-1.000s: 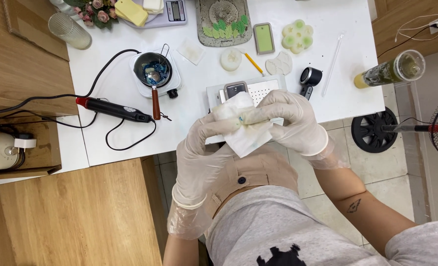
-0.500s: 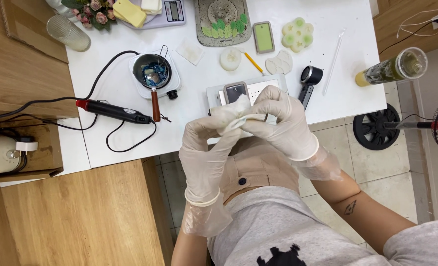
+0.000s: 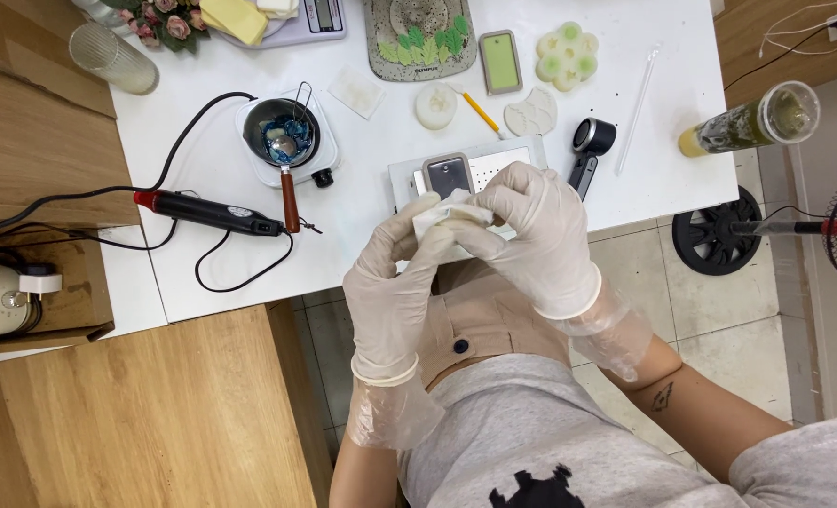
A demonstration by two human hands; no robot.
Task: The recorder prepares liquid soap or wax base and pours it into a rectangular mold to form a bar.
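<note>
Both hands, the left hand (image 3: 395, 292) and the right hand (image 3: 536, 235), wear milky white gloves and pinch a white tissue (image 3: 442, 214) over the white worktop (image 3: 381, 216). A steel melting pot (image 3: 282, 136) with a brown wooden handle holds blue wax, beside a black heat tool (image 3: 213, 212) with a red end. Farther back lie a pale green rectangular block (image 3: 500, 62), a white-and-green flower-shaped piece (image 3: 566, 56) and a yellow pencil (image 3: 481, 113).

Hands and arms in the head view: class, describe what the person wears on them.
Both the left hand and right hand wear thin, whitish disposable gloves with rolled cuffs. Clear plastic sleeves cover each wrist beyond the cuffs. The right forearm carries a small dark tattoo.
</note>
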